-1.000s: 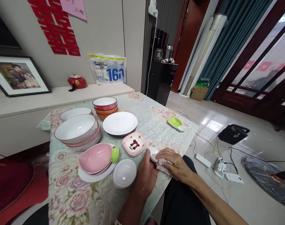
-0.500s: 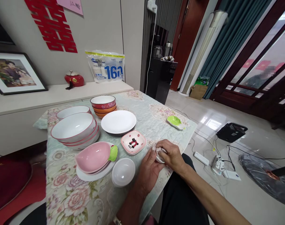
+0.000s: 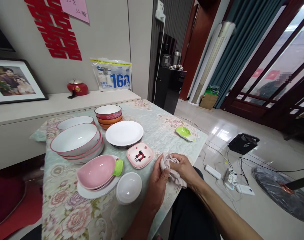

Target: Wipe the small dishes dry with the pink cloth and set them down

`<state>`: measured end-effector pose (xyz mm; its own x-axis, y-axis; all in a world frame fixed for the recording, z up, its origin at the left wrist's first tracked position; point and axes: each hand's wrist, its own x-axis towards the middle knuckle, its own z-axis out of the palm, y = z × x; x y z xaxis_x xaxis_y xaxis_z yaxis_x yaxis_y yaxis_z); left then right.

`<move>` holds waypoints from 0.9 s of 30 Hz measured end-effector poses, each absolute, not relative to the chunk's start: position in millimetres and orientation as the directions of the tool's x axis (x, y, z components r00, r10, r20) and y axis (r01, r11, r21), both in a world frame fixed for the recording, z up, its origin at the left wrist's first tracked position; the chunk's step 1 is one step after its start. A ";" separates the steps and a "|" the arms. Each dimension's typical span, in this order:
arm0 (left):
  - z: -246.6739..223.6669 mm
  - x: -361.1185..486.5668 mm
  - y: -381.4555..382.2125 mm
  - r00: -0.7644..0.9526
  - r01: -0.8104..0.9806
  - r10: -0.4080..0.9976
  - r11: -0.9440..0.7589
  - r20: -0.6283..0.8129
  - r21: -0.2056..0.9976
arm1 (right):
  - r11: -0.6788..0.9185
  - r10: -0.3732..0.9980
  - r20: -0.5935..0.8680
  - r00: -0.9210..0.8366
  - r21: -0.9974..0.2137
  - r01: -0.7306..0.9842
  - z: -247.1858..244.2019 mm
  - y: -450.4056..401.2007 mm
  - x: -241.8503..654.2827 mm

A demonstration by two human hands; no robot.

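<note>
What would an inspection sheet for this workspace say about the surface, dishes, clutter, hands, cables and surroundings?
Surface: floral tablecloth, lightly wrinkled.
Things in hand: small white dish, crumpled cloth against it.
Clutter: large bowls and white plates, stacked; pink bowl, cat dish; green dish near the table's right edge.
Hands: left hand holds the dish; right hand grips the cloth, fingers partly hidden.
Cables: white cable hangs from the wall socket; others lie on the floor, right of the table.
Surroundings: red jar and framed photo on the cabinet; blurred person beyond the glass.
</note>
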<state>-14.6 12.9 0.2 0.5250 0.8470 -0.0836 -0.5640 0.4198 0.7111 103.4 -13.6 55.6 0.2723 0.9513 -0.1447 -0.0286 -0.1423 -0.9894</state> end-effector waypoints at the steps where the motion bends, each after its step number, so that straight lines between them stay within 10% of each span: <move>1: 0.7 -15.7 13.0 0.544 -0.569 0.832 0.461 -0.109 0.681 | -0.100 0.959 -0.085 0.269 -0.994 0.043 53.1 -13.8 103.3; 9: 5.7 -18.5 13.3 0.635 -0.599 0.755 0.614 -0.164 0.514 | 0.268 0.949 0.088 -0.301 -0.725 0.634 68.1 -19.8 133.7; 13: 1.7 -16.6 15.0 0.627 -0.560 0.757 0.601 -0.182 0.570 | 0.255 0.966 0.099 -0.237 -0.477 0.841 67.2 -18.1 130.2; 21: -1.3 -15.1 11.4 0.605 -0.581 0.791 0.516 -0.090 0.630 | -0.141 0.969 -0.101 0.226 -0.975 0.170 51.3 -13.0 112.8; 27: -8.3 -15.8 10.8 0.555 -0.590 0.814 0.531 -0.171 0.609 | 0.102 0.969 0.227 0.097 -0.727 0.679 47.2 -8.9 109.7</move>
<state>-15.8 10.8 -8.3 0.5551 0.8139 -0.1714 -0.5900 0.5305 0.6086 109.7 -8.9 47.2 0.0974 0.9690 0.2269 0.6786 0.1021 -0.7274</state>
